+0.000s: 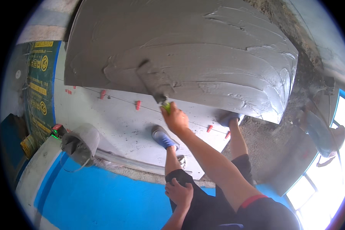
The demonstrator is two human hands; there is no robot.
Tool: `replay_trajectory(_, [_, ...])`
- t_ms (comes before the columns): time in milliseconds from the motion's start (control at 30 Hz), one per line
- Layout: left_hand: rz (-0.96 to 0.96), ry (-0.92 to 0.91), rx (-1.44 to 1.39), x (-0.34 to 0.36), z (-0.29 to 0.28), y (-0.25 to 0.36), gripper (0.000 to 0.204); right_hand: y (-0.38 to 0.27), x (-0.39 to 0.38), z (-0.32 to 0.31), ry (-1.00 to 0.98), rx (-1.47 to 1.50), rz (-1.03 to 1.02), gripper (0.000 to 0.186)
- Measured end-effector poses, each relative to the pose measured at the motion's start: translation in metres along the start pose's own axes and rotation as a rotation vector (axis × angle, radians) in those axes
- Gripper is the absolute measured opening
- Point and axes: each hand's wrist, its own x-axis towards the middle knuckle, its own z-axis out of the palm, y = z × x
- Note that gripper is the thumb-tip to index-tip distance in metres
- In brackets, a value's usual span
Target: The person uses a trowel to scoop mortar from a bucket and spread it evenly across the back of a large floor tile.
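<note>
My right hand (176,119) grips the green handle of a trowel (154,81), reaching forward over a large slab (115,34) coated with wet grey mortar. Motion blurs the trowel's blade, which lies against the mortar near the slab's closest edge. Ridges and smears mark the coating, thickest toward the right corner. Down by my knee, my left hand (179,193) rests on the dark shorts with its fingers loosely spread, holding nothing.
Pale tiles (119,126) with red levelling clips (138,105) lie under my feet. At left stand a mortar bucket (80,143) and a small device with a green light (56,131). A tape measure (181,161) sits by my foot. Rough mortar bed (257,134) extends right.
</note>
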Motion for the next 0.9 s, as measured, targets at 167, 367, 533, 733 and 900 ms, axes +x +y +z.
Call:
replay_trajectory(167, [0.005,-0.021,0.068,-0.001,-0.001,0.019,0.051,0.131,-0.026,-0.063,0.169,0.017,0.194,0.046])
replay_trajectory(367, [0.005,-0.085,0.200,-0.003,0.002,0.047,0.053,0.297,-0.057,-0.138,0.360,0.114,0.341,0.044])
replay_trajectory(533, [0.007,-0.064,0.271,-0.005,0.008,0.064,0.051,0.422,-0.071,-0.184,0.712,0.209,0.394,0.047])
replay_trajectory(733, [-0.002,-0.099,0.315,-0.007,0.011,0.076,0.052,0.502,-0.083,-0.229,0.817,0.831,0.743,0.050])
replay_trajectory(900, [-0.025,-0.098,0.302,-0.008,0.011,0.077,0.056,0.462,-0.040,-0.280,0.852,1.274,0.705,0.051])
